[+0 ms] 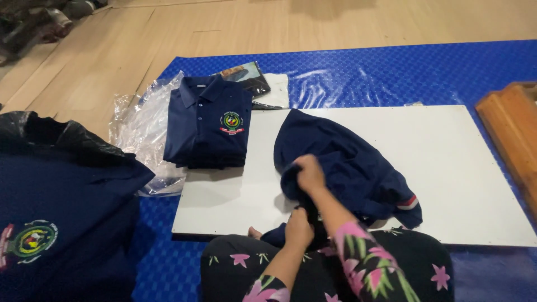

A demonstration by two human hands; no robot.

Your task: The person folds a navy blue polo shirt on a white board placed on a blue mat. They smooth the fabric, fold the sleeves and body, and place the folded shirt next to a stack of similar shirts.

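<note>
Both hands are on the loose navy shirt (347,168), which lies crumpled on the white board (464,168). Her right hand (309,173) pinches a fold of cloth near the middle of the shirt, fingers closed on it. Her left hand (298,229) grips the lower hem at the near edge of the board, also closed on the fabric. The shirt looks soft, light and limp, so it will probably sag and wrinkle; I think the seams, the hem and the striped cuff give the best hold. Left of the shirt, on the board's far left corner, stands a stack of folded shirts (208,123), partly on a clear plastic bag (140,128). Right of the shirt the board is bare up to its right edge.
</note>
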